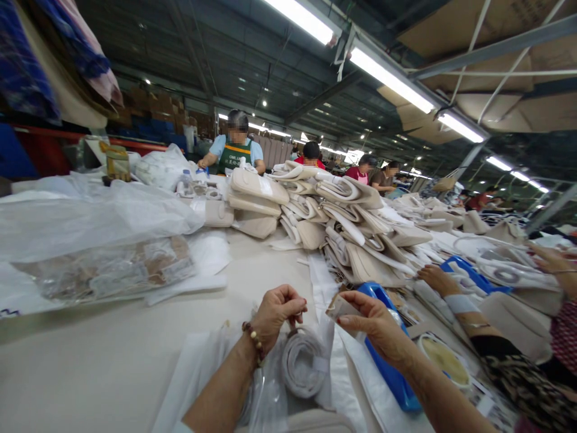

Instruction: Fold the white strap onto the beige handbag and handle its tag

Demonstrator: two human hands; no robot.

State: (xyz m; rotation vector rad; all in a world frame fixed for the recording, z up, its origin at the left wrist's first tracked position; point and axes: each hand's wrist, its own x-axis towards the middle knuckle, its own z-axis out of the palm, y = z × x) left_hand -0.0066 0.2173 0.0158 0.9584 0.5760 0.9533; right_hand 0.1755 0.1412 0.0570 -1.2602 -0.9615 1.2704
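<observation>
My left hand [276,311] is pinching shut on the edge of a clear plastic bag [265,391] at the table's [112,355] near edge. A rolled grey strap [304,362] is lying inside that bag, just below my fingers. My right hand [377,325] is nipping a small pale tag [339,308] between thumb and fingertips, over a blue tray [387,367].

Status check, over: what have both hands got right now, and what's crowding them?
Left hand pinched shut above the rolled grey strap in its clear plastic bag. Right hand pinching a small pale tag. Blue tray and a co-worker's forearm close on the right.
</observation>
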